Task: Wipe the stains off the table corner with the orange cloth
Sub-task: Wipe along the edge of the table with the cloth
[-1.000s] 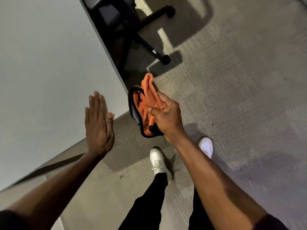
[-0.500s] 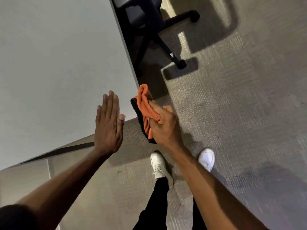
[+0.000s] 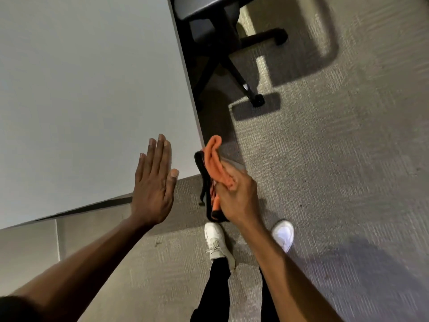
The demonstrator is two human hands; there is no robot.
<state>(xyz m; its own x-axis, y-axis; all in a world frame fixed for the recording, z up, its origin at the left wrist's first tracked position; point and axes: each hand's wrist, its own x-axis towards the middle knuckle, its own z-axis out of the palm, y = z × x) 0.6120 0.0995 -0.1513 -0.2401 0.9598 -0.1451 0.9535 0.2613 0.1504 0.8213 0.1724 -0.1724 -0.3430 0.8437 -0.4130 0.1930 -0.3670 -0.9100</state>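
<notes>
Cloth (image 3: pixel 214 159), orange with a dark edge, sits bunched in the right hand (image 3: pixel 236 198), just off the corner of the white table (image 3: pixel 92 89) and above the carpet (image 3: pixel 336 170). That hand's fingers curl tight around the fabric, one fold sticking up past the knuckles and the rest hanging below. The left hand (image 3: pixel 153 182) lies flat over the table's near edge beside the corner, fingers straight and pressed together, thumb close alongside. Two white shoes (image 3: pixel 217 242) stand on the carpet below. An office chair (image 3: pixel 220 43) stands past the table's far side.
</notes>
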